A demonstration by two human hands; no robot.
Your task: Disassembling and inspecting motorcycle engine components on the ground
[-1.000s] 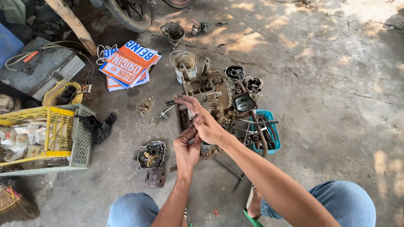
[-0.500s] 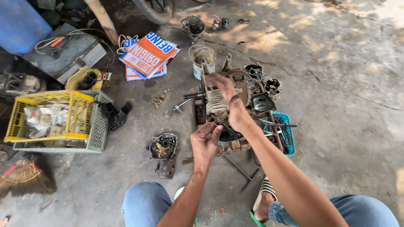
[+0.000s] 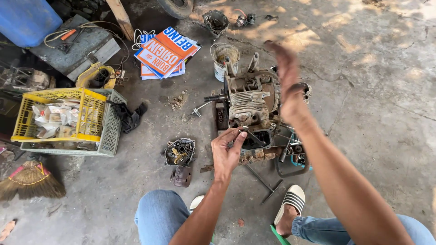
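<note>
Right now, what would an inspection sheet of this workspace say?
Surface: cracked, dusty concrete floor.
Job's things: finned engine block standing on the floor; small part, kind unclear, pinched in left hand.
Clutter: engine cover, T-handle wrench, dirty white bucket, yellow crate in a grey crate, broom, stack of printed signs.
Grip: left closed on the small part; right hand raised, open, blurred.
Cables: white cord beside the signs.
Surroundings: blue drum, tyre.

Outdoor repair workshop, bare concrete floor (image 3: 386,136), stripped engine block (image 3: 249,102), loose parts, yellow crate (image 3: 59,115), broom (image 3: 29,181)
</note>
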